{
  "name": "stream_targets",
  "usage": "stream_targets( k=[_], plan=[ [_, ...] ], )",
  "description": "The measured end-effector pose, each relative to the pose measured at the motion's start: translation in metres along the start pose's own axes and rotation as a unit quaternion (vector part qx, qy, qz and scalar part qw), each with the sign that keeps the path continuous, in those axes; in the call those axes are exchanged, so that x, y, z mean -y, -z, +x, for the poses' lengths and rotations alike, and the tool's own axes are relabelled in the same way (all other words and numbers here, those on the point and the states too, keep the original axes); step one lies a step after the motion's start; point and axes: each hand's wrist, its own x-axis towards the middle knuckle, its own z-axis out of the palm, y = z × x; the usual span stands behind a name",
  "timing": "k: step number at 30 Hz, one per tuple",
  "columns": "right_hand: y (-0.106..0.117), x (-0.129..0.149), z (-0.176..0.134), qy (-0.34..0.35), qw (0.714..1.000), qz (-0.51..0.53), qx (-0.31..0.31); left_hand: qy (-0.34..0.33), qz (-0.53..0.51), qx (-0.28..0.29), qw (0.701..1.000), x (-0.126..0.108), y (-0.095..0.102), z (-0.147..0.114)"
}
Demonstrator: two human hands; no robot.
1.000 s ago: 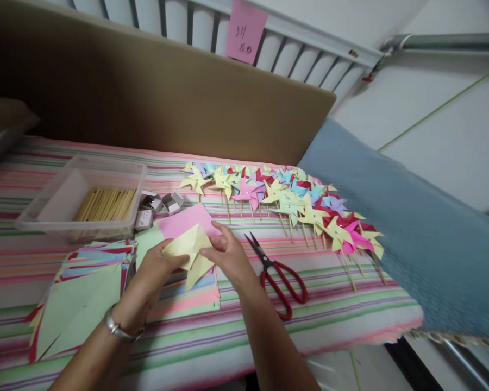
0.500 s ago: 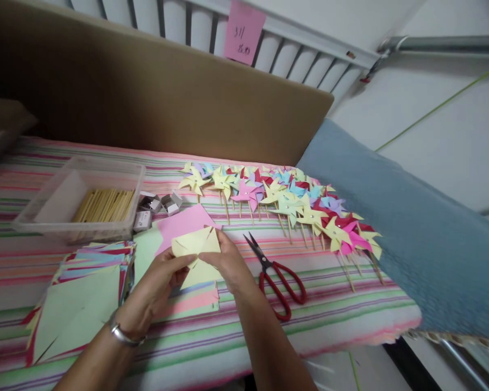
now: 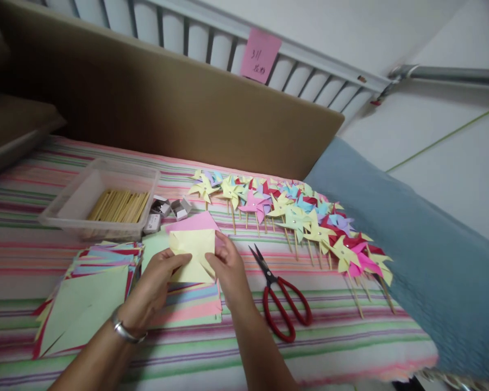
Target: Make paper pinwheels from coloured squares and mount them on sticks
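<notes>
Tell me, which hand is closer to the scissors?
Right. The right hand is just left of the scissors; the left hand is farther away, across the yellow paper.

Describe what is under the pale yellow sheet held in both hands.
Past the edges of the yellow sheet, a pink sheet shows on the far side, a green sheet at left, and a salmon sheet nearer the person. Whatever lies directly below is covered.

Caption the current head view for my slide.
Left hand and right hand hold a pale yellow paper sheet; red-handled scissors and paper pinwheels lie on the striped cloth.
</notes>
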Motion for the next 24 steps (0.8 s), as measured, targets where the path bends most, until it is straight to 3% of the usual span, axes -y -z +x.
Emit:
stream_targets(
  k=[2,5,9,13,20,24],
  plan=[
    [0.004,-0.002,0.001,0.091,0.991,-0.091,-0.022,-0.016,0.003,-0.025,1.0,-0.009,0.008,0.002],
    [0.008,-0.002,-0.001,0.234,0.95,-0.209,0.0,-0.032,-0.003,-0.031,0.999,-0.019,0.02,0.006],
    [0.006,0.003,-0.007,0.296,0.907,-0.292,0.07,-0.055,0.007,-0.037,0.998,-0.022,0.029,0.008],
    [0.003,0.006,-0.009,0.295,0.899,-0.309,0.096,-0.056,0.031,-0.025,0.998,-0.018,0.029,0.009],
    [0.002,0.004,-0.008,0.183,0.942,-0.273,0.073,-0.008,0.059,-0.011,0.998,-0.008,0.018,0.008],
    [0.0,0.003,-0.008,0.138,0.95,-0.275,0.046,0.004,0.071,-0.008,0.997,-0.002,0.012,0.007]
  ],
)
